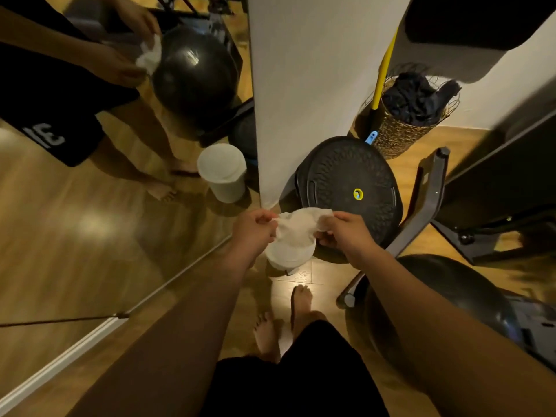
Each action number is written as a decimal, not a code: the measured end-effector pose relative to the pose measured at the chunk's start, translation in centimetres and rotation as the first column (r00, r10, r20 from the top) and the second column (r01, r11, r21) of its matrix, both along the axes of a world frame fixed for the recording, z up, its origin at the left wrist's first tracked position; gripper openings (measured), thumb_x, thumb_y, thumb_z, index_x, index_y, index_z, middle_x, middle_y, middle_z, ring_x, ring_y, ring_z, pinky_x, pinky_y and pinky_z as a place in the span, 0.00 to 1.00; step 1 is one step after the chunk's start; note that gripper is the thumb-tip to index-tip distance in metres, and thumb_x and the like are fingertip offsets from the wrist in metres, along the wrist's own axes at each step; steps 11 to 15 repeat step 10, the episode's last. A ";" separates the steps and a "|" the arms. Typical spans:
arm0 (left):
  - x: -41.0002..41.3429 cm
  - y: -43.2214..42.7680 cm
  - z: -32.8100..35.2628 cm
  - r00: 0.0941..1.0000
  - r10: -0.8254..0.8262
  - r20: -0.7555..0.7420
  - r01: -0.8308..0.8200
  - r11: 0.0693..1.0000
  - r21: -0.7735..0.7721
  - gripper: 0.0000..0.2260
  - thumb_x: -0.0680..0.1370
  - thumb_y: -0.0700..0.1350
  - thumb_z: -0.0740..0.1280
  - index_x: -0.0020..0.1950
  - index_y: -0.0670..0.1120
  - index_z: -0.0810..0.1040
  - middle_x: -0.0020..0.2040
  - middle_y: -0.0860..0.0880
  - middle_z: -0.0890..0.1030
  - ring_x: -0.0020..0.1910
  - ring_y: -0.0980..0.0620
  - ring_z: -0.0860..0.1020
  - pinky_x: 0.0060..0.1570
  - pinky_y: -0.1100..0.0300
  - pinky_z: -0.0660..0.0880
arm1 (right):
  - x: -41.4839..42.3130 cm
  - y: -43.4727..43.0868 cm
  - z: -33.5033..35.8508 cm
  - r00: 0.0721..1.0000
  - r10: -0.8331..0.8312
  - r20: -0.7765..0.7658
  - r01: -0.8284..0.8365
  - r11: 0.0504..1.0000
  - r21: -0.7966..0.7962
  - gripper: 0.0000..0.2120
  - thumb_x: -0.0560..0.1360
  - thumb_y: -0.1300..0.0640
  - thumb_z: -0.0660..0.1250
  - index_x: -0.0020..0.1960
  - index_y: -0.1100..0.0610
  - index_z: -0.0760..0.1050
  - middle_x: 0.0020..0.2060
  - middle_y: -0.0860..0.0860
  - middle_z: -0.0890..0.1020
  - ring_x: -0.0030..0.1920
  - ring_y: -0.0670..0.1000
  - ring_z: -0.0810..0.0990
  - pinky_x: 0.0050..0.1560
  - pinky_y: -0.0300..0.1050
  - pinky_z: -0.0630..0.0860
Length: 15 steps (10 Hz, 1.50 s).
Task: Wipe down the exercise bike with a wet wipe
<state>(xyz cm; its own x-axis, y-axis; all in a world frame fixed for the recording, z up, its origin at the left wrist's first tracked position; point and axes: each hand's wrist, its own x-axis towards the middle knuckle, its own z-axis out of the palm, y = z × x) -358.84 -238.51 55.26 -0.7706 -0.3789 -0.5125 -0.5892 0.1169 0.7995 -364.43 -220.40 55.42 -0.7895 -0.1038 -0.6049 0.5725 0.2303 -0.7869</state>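
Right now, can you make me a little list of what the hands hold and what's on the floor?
left hand: pinches one end of the wet wipe
right hand: pinches the other end
wet wipe: white, crumpled, held between both hands
white tub: on the floor, under the wipe
black disc: beyond the tub, by the wall corner
gold basket: by the wall, dark cloth inside
mirror: left side, reflects hands and tub

Left hand (255, 228) and right hand (346, 233) pinching wet wipe (301, 224), white tub (288, 254) below
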 end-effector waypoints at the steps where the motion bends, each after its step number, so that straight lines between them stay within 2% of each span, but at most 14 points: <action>1: -1.6 -0.9 -1.8 0.999 -0.001 0.036 0.002 1.000 -0.016 0.07 0.80 0.40 0.68 0.55 0.47 0.82 0.51 0.47 0.82 0.47 0.51 0.81 0.50 0.57 0.81 | -1.8 -1.2 -2.0 0.999 0.030 0.042 -0.030 0.999 -0.011 0.07 0.77 0.65 0.65 0.53 0.64 0.79 0.46 0.61 0.83 0.41 0.55 0.84 0.45 0.51 0.82; 2: -2.3 -1.6 -3.6 0.994 0.027 0.107 -0.029 1.000 0.012 0.06 0.79 0.39 0.67 0.54 0.47 0.82 0.51 0.47 0.82 0.49 0.48 0.82 0.54 0.50 0.81 | -2.6 -2.4 -4.8 0.988 0.131 0.087 -0.133 0.991 0.012 0.05 0.77 0.64 0.67 0.53 0.60 0.78 0.48 0.60 0.82 0.42 0.56 0.85 0.42 0.46 0.82; 3: -2.8 -1.7 -5.6 0.976 0.097 0.196 -0.123 0.985 0.124 0.09 0.78 0.38 0.69 0.45 0.53 0.81 0.51 0.46 0.83 0.50 0.46 0.82 0.55 0.48 0.81 | -3.7 -2.7 -6.9 0.989 0.094 0.115 -0.103 0.992 0.074 0.03 0.76 0.65 0.68 0.49 0.60 0.77 0.43 0.56 0.82 0.39 0.56 0.85 0.46 0.53 0.83; 4: -4.1 -0.9 -8.3 0.946 0.139 0.292 -0.216 0.944 0.251 0.05 0.77 0.35 0.70 0.48 0.44 0.82 0.50 0.40 0.83 0.46 0.48 0.82 0.48 0.58 0.82 | -5.0 -2.5 -9.0 0.990 0.065 0.126 -0.080 0.990 0.113 0.02 0.73 0.66 0.69 0.43 0.61 0.78 0.38 0.56 0.82 0.42 0.58 0.83 0.43 0.54 0.83; 5: -5.0 0.4 -10.1 0.922 0.144 0.361 -0.278 0.893 0.354 0.08 0.78 0.30 0.66 0.56 0.34 0.79 0.41 0.41 0.79 0.38 0.50 0.78 0.32 0.68 0.78 | -5.6 -2.2 -10.6 0.980 0.086 0.177 -0.111 0.984 0.140 0.04 0.71 0.67 0.71 0.40 0.61 0.78 0.36 0.58 0.78 0.37 0.54 0.76 0.32 0.42 0.74; 6: -5.4 1.5 -13.1 0.877 0.197 0.438 -0.384 0.835 0.394 0.08 0.79 0.30 0.64 0.55 0.38 0.75 0.43 0.40 0.78 0.40 0.49 0.79 0.30 0.67 0.78 | -5.9 -1.4 -13.7 0.976 0.040 0.214 -0.084 0.977 0.196 0.05 0.70 0.67 0.71 0.40 0.59 0.76 0.37 0.58 0.77 0.36 0.52 0.75 0.31 0.43 0.72; 7: -5.3 2.5 -18.2 0.846 0.238 0.477 -0.436 0.823 0.363 0.09 0.77 0.31 0.67 0.55 0.39 0.74 0.53 0.36 0.80 0.46 0.46 0.82 0.37 0.63 0.79 | -5.9 -0.6 -17.8 0.963 -0.033 0.267 -0.036 0.968 0.247 0.09 0.69 0.67 0.72 0.41 0.59 0.73 0.39 0.58 0.78 0.37 0.53 0.77 0.35 0.47 0.76; 8: -6.3 3.0 -23.3 0.815 0.297 0.497 -0.518 0.758 0.397 0.09 0.76 0.29 0.67 0.53 0.39 0.77 0.56 0.34 0.79 0.49 0.44 0.82 0.47 0.57 0.80 | -6.4 -0.3 -23.5 0.934 -0.138 0.330 0.065 0.973 0.223 0.10 0.70 0.69 0.71 0.41 0.59 0.72 0.38 0.59 0.78 0.35 0.54 0.77 0.38 0.48 0.79; 9: -7.7 2.4 -27.3 0.839 0.286 0.462 -0.526 0.642 0.558 0.09 0.80 0.32 0.61 0.54 0.43 0.77 0.57 0.40 0.80 0.60 0.45 0.78 0.64 0.53 0.74 | -7.5 -0.9 -29.3 0.876 -0.249 0.412 0.227 0.968 0.102 0.07 0.73 0.70 0.70 0.46 0.61 0.75 0.45 0.61 0.81 0.40 0.55 0.81 0.46 0.50 0.81; 10: -7.5 0.8 -31.5 0.834 0.371 0.408 -0.551 0.599 0.581 0.13 0.82 0.36 0.59 0.64 0.45 0.76 0.63 0.42 0.79 0.63 0.45 0.77 0.62 0.48 0.74 | -8.4 -1.0 -33.9 0.822 -0.282 0.495 0.320 0.948 0.008 0.16 0.75 0.70 0.65 0.61 0.57 0.74 0.54 0.55 0.81 0.52 0.54 0.80 0.51 0.52 0.80; 15: -7.5 0.8 -31.5 0.834 0.371 0.408 -0.551 0.599 0.581 0.13 0.82 0.36 0.59 0.64 0.45 0.76 0.63 0.42 0.79 0.63 0.45 0.77 0.62 0.48 0.74 | -8.4 -1.0 -33.9 0.822 -0.282 0.495 0.320 0.948 0.008 0.16 0.75 0.70 0.65 0.61 0.57 0.74 0.54 0.55 0.81 0.52 0.54 0.80 0.51 0.52 0.80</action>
